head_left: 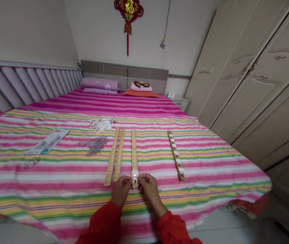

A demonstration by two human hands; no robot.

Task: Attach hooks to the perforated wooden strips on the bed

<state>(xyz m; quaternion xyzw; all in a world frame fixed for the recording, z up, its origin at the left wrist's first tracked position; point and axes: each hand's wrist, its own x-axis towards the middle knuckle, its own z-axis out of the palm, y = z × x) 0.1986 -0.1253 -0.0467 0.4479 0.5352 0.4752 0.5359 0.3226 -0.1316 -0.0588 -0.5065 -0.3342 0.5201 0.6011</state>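
A pale wooden strip [134,149] with rows of small holes lies lengthwise in front of me. At its near end rests a small white card [135,172] bearing a shiny silvery piece, whose exact kind is too small to tell. My left hand [121,189] pinches the card's left edge with thumb and finger. From the right side, my right hand [149,190] pinches the opposite edge. Just left lie two similar strips, an outer strip [111,157] and an inner strip [119,156]. Further right, a darker wooden strip [175,153] carries several white cards with silvery pieces in a row.
Left on the striped bedsheet [65,183] are a pile of clear plastic packets [97,145], white cards and wrappers [101,124], a flat package [48,141] and a thin wire-like loop [32,162]. A wardrobe [251,78] stands right; pillows [100,84] lie at the headboard.
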